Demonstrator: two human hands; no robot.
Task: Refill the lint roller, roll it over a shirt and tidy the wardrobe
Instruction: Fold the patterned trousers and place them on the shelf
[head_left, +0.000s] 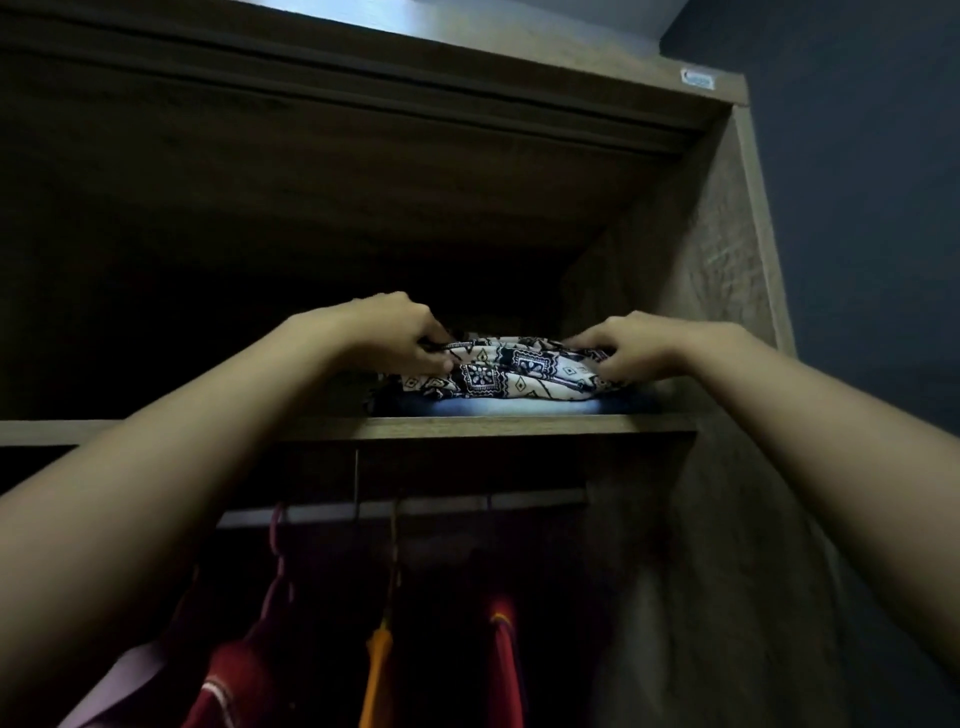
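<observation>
Curled fingers of the left hand (395, 332) and right hand (628, 348) pinch opposite ends of a folded black-and-white patterned garment (514, 371) lying on a blue folded garment (509, 406) at the front right corner of the wardrobe (717, 249)'s upper shelf (519, 425), above red and orange hanging clothes (239, 680)

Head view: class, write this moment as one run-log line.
step: tidying; left hand: grips patterned cloth; right hand: grips same cloth; cloth rests: on blue garment, upper shelf
</observation>
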